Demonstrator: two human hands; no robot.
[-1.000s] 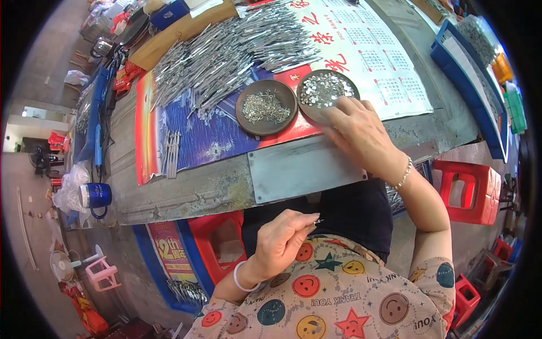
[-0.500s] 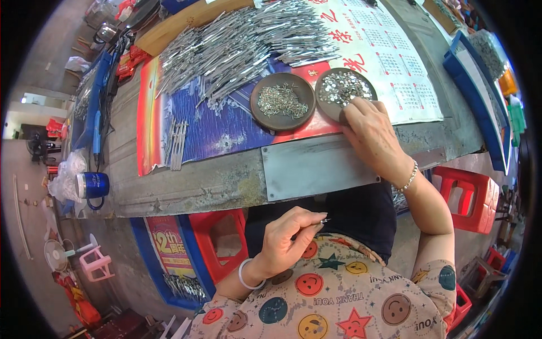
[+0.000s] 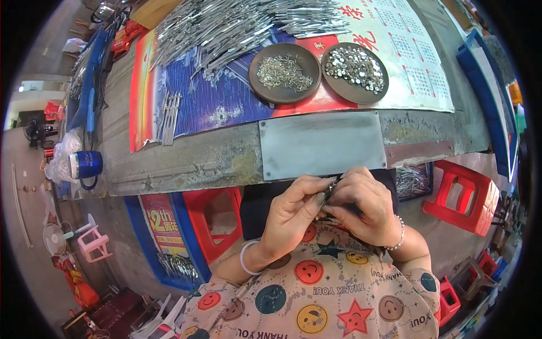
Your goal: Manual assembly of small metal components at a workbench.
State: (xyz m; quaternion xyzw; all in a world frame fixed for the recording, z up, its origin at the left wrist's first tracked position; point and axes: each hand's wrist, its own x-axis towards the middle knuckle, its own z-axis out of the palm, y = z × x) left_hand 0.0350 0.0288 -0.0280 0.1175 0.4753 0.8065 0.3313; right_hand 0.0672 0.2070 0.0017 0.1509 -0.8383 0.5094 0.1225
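Note:
My left hand and my right hand meet just off the table's near edge, in front of my patterned shirt. A small metal piece shows between their fingertips; its exact kind is hidden. Both hands are closed in a pinch, and what the right fingers hold is covered. Beyond them, a grey metal plate is fixed along the table edge. Farther back, a round brown dish holds small metal pins, and a second dish beside it holds shiny little discs.
Long thin metal strips are heaped at the back, and a few more lie at the left. A blue mug stands by the left edge, a blue tray at the right. Red stools flank me below the table.
My right hand has left the disc dish and come down to my left hand, so their fingertips meet. The left hand has risen slightly. The view has shifted a little.

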